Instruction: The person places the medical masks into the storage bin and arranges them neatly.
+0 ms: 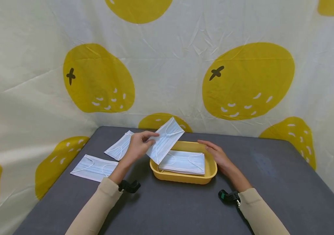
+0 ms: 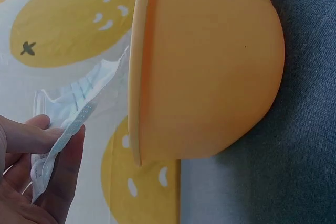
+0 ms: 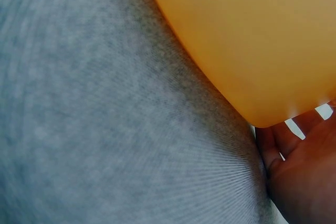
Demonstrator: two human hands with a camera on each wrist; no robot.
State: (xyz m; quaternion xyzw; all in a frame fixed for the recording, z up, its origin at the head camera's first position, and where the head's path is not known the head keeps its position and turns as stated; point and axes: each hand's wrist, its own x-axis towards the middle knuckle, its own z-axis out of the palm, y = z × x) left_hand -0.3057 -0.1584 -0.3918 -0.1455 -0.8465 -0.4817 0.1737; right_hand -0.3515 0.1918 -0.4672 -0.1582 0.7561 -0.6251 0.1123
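Observation:
Between thumb and fingers, my left hand (image 1: 139, 143) pinches a light blue face mask (image 1: 166, 138), held tilted over the left part of a yellow plastic basket (image 1: 181, 178). In the left wrist view the pinched mask (image 2: 79, 103) is seen nearly edge-on beside the basket's wall (image 2: 210, 66). A stack of face masks (image 1: 186, 162) lies in the basket, white ear loops on top. My right hand (image 1: 218, 155) rests along the basket's right end, fingers extended at the rim. From the right wrist, that hand (image 3: 304, 156) shows against the basket's outer side (image 3: 252, 40).
Left of the basket, two more face masks lie on the dark grey table (image 1: 178, 209): one nearer (image 1: 94, 167), one farther back (image 1: 120, 147), partly hidden by the left hand. A white curtain (image 1: 167, 71) with yellow fruit prints hangs behind the table and along its sides.

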